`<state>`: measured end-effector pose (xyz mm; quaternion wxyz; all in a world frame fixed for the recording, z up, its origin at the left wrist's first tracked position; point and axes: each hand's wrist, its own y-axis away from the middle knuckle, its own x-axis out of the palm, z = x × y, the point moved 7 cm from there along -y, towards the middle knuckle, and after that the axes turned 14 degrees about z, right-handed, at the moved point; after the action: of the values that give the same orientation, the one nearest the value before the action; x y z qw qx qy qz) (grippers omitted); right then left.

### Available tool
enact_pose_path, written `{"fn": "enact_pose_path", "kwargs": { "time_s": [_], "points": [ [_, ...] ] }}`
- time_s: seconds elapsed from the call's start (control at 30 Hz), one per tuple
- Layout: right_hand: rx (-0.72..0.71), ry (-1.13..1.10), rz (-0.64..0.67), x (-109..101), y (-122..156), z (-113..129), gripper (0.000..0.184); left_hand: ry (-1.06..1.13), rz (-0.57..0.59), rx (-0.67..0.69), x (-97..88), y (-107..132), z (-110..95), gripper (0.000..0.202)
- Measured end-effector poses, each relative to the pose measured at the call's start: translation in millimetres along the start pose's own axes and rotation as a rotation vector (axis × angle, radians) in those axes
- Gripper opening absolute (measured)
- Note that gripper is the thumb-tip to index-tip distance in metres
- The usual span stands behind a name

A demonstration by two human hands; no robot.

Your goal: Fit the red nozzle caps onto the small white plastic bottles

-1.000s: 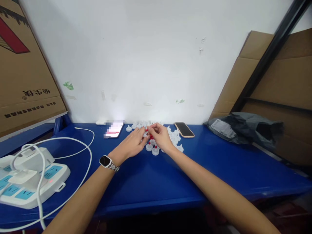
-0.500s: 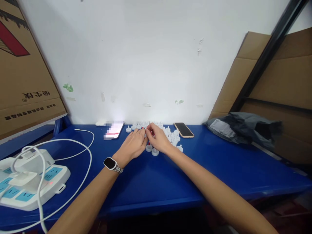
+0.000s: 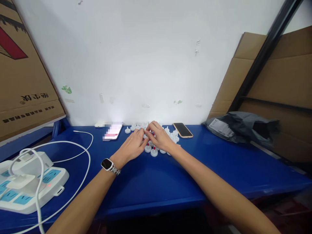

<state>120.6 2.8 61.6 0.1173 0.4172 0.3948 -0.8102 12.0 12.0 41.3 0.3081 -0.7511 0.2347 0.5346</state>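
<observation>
while the blue table [image 3: 136, 188] spreads below, the left hand [image 3: 133, 145] and right hand [image 3: 159, 138] meet over its far half, both curled; how tightly they close, and on what, i cannot tell. white caps [image 3: 154, 152], some red-tipped, cluster around them towards the table's far edge.

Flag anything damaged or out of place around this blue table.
The white wall looks marred: a ragged green patch at left and small chipped-looking marks at upper right. The grey bag lies crumpled on the table's right end.
</observation>
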Motion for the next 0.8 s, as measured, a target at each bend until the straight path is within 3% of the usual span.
{"fn": "enact_pose_path", "kwargs": {
  "time_s": [0.23,0.53,0.8],
  "points": [
    [0.147,-0.241,-0.107,0.3,3.1,-22.5,0.018,0.051,0.007,0.02,2.1,-0.8,1.6,0.029],
    [0.273,-0.348,-0.05,15.6,2.4,-24.7,0.021,-0.041,0.058,-0.061,-0.1,-0.4,-1.8,0.029],
    [0.165,-0.179,0.08,12.4,-0.5,-15.6,0.017,0.017,0.076,-0.091,-0.2,0.9,-0.5,0.023]
  ]
}}
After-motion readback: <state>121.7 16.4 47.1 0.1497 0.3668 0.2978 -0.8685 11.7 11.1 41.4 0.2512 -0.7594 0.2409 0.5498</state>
